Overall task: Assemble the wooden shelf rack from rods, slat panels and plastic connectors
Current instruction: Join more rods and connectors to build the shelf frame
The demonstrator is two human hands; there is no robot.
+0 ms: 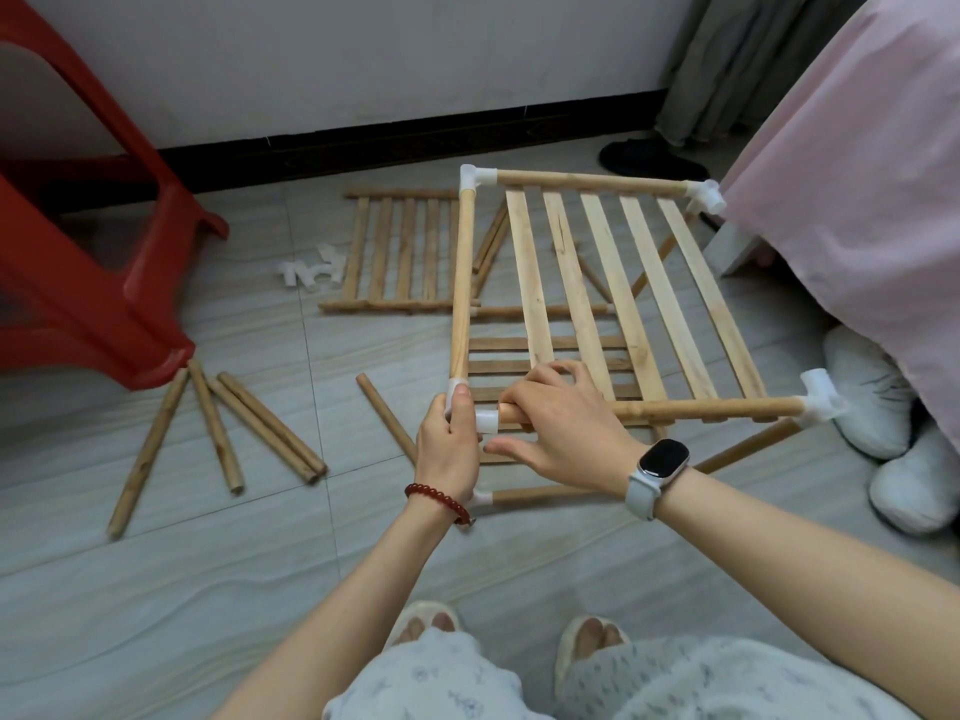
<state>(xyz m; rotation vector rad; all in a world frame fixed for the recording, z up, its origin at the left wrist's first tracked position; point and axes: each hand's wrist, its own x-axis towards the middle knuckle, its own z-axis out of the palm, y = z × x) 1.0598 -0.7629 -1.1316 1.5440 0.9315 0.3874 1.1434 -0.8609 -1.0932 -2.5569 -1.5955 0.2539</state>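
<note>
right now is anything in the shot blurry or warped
Head view: wide-angle bend bows the slat panel and the floor tile lines; light is soft and even, without glare; the red stool at the left edge looks slightly soft, while the hands stay sharp.

A single head-worn wide-angle camera looks forward and steeply down over the person's forearms onto the grey tiled floor (156,589), close above the hands (561,423), facing a white wall with black skirting (415,142).
</note>
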